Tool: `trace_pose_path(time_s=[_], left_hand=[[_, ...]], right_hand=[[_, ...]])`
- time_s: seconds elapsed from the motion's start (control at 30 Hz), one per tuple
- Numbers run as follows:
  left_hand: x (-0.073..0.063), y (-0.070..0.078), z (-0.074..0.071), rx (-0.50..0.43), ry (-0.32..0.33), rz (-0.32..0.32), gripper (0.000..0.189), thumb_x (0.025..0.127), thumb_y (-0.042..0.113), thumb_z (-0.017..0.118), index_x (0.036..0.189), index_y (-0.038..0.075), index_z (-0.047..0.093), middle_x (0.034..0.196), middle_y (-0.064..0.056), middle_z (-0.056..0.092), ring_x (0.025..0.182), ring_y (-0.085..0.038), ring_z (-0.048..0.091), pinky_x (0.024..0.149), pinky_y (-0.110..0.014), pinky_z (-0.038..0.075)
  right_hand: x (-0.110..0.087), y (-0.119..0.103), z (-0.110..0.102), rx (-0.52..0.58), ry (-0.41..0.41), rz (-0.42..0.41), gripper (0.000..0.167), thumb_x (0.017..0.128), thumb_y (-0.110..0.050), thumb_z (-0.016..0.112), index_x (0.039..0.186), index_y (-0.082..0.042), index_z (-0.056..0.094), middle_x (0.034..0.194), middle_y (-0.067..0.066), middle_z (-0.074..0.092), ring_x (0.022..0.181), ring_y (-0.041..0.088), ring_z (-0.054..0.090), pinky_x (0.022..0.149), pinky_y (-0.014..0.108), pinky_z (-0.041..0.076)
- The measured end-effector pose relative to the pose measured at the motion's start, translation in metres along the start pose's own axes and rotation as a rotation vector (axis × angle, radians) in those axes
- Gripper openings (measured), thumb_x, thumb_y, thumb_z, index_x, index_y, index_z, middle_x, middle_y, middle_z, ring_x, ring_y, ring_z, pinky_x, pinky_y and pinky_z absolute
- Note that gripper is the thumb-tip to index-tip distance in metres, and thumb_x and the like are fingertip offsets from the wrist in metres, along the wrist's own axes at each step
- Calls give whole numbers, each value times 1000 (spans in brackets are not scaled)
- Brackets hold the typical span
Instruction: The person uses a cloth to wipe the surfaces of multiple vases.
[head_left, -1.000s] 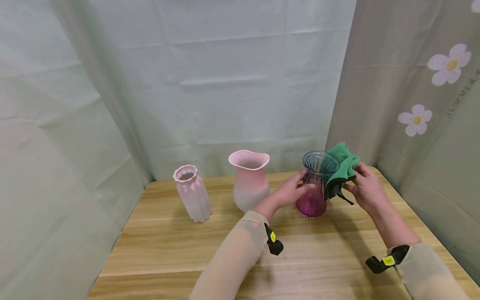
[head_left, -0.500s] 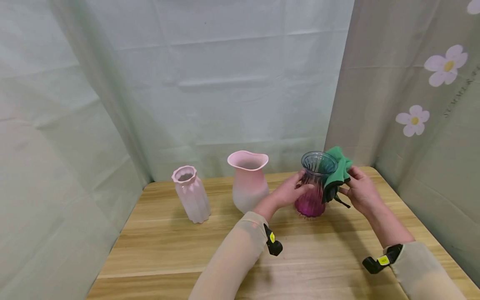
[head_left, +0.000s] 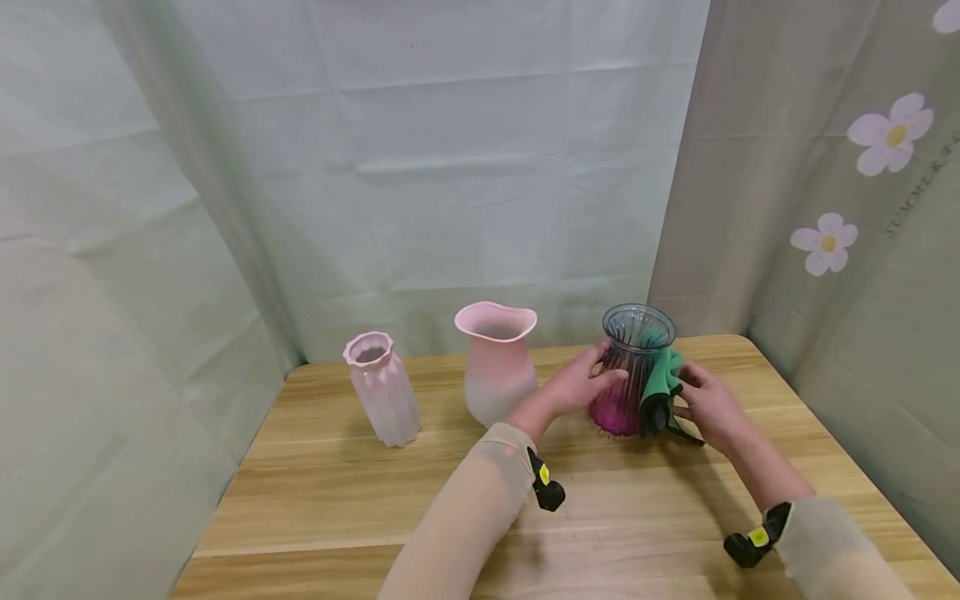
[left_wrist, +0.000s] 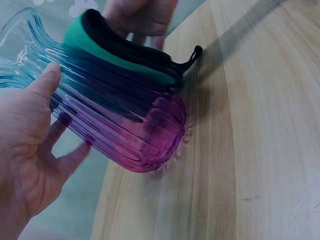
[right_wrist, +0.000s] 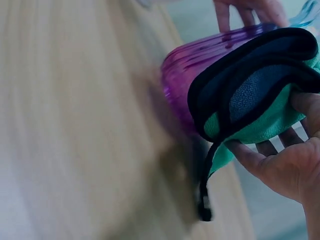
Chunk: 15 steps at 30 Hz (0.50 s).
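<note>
A ribbed glass vase [head_left: 621, 400], blue at the rim and magenta toward its base, stands on the wooden table. My left hand [head_left: 573, 383] grips its neck from the left, with the thumb on the near side in the left wrist view. On the vase's right side, my right hand [head_left: 712, 408] holds a folded green cloth [head_left: 662, 375] with black edging and a dark loop. The cloth [right_wrist: 265, 95] lies against the glass in the right wrist view, between the fingers and the vase. Part of the vase's wall is hidden behind the cloth.
A pink-to-white vase [head_left: 498, 367] with a wavy rim stands just left of the left hand. Farther left is a smaller pale pink fluted vase [head_left: 386, 392]. Fabric curtains [head_left: 480, 167] hang behind and at both sides of the table [head_left: 315, 500].
My right hand and the green cloth have slid down the vase's right side, from near the rim toward the lower body. The left hand and the vase stay in place.
</note>
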<state>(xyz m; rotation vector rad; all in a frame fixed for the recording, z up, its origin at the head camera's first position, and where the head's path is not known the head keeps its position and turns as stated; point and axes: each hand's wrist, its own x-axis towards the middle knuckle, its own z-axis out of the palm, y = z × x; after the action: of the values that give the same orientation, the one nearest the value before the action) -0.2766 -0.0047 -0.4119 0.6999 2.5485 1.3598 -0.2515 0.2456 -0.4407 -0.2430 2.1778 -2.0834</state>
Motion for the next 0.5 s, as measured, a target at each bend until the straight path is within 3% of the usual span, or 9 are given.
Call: trace_pose_path(time_s=[0.2, 0.5], left_hand=[[1, 0, 0, 13, -5, -8, 79, 103, 48, 57, 163, 10, 24, 165, -9, 30, 149, -22, 32, 120, -37, 29], [-1, -1, -1, -9, -11, -32, 79, 103, 50, 58, 164, 15, 22, 164, -9, 34, 146, -22, 39, 118, -40, 33]], right_hand=[[-3, 18, -3, -3, 13, 74, 23, 109, -23, 52, 132, -26, 57, 123, -13, 52, 109, -3, 53, 85, 30, 54], [-4, 21, 0, 30, 40, 79, 21, 108, -23, 54, 126, -33, 61, 119, -19, 54, 107, -2, 53, 85, 31, 53]])
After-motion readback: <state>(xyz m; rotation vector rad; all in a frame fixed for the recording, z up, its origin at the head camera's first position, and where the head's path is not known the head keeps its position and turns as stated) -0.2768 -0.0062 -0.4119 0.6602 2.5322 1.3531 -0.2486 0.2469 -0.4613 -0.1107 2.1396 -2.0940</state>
